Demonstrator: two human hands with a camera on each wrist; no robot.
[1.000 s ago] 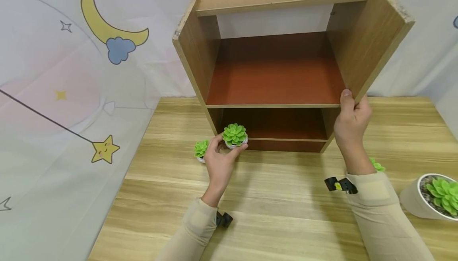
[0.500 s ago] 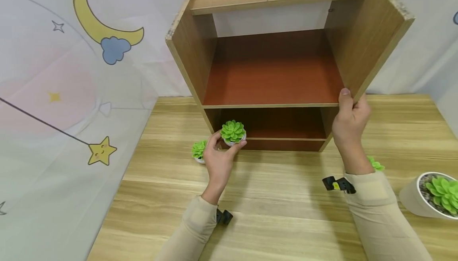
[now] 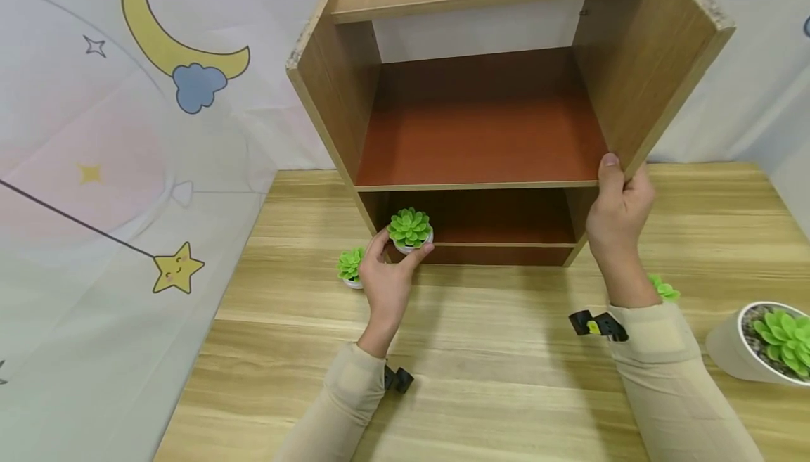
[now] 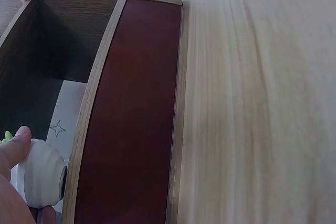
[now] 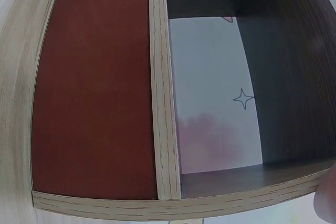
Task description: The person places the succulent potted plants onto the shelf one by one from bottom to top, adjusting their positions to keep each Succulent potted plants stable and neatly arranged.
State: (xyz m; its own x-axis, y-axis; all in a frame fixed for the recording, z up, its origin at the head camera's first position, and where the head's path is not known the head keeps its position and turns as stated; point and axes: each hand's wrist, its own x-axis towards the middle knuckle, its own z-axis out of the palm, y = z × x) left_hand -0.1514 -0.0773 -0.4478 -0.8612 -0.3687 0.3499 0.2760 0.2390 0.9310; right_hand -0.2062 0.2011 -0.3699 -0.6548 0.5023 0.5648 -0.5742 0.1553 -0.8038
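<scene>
Between thumb and fingers, my left hand [image 3: 387, 280] holds a small potted succulent [image 3: 410, 228] at the left front of the lower compartment of a wooden shelf unit [image 3: 468, 184]. In the left wrist view, its white pot [image 4: 41, 174] is by the edge of the lower shelf board; whether they touch I cannot tell. My right hand [image 3: 616, 226] grips the unit's right side panel, thumb on the inner face and fingers round the outside. Only a bit of that hand shows at the edge of the right wrist view.
Another small succulent [image 3: 351, 266] stands on the wood-grain table [image 3: 481, 377], left of the unit. A third small one [image 3: 664, 289] is partly hidden behind the right forearm. A larger white-potted succulent [image 3: 737, 349] stands at far right. A printed cloth [image 3: 126, 237] hangs behind.
The head view has shifted slightly. My left hand keeps the succulent at the lower compartment's front, with little visible movement. My right hand stays on the side panel.
</scene>
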